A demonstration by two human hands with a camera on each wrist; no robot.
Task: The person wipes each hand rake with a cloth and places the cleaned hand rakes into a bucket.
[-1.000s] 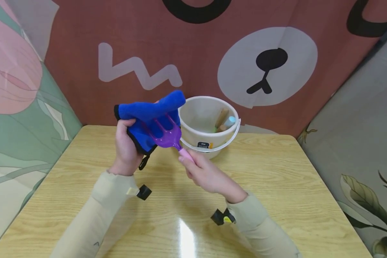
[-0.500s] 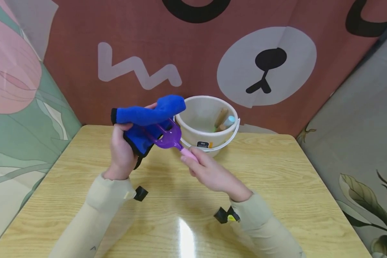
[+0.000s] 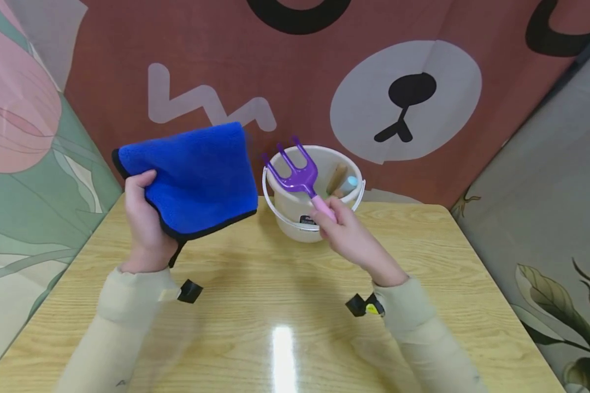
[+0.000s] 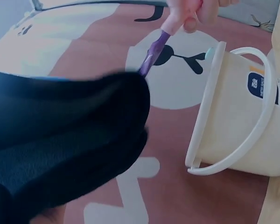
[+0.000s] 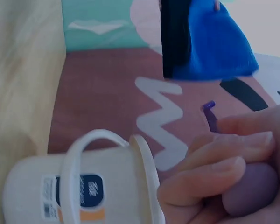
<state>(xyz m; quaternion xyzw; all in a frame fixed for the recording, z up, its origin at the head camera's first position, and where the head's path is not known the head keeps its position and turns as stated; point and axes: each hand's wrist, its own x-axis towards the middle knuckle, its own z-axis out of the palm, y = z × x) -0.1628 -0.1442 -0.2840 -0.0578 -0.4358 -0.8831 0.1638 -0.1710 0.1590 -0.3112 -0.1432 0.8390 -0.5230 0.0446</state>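
Note:
A blue cloth [image 3: 201,174] with black edging hangs spread out from my left hand [image 3: 147,229], the thumb pressed on its front and the other fingers hidden behind it. My right hand [image 3: 354,240] grips the pink handle of a purple toy garden fork [image 3: 300,177], its three tines pointing up and left in front of the bucket's mouth. Cloth and fork are apart. In the right wrist view the curled fingers [image 5: 210,182] wrap the handle, whose rounded end shows. Behind the fork stands a white bucket [image 3: 295,210] holding a few handled items [image 3: 337,178].
The bucket's white handle [image 3: 270,202] hangs down over its front. The wooden table [image 3: 255,305] meets a reddish-brown printed backdrop [image 3: 300,82] behind the bucket. Patterned hangings [image 3: 560,218] flank both sides.
Earlier the fork's tines lay against the folded cloth. Now the left hand has moved left with the cloth, which has fallen open, and the right hand has drawn the fork to the right.

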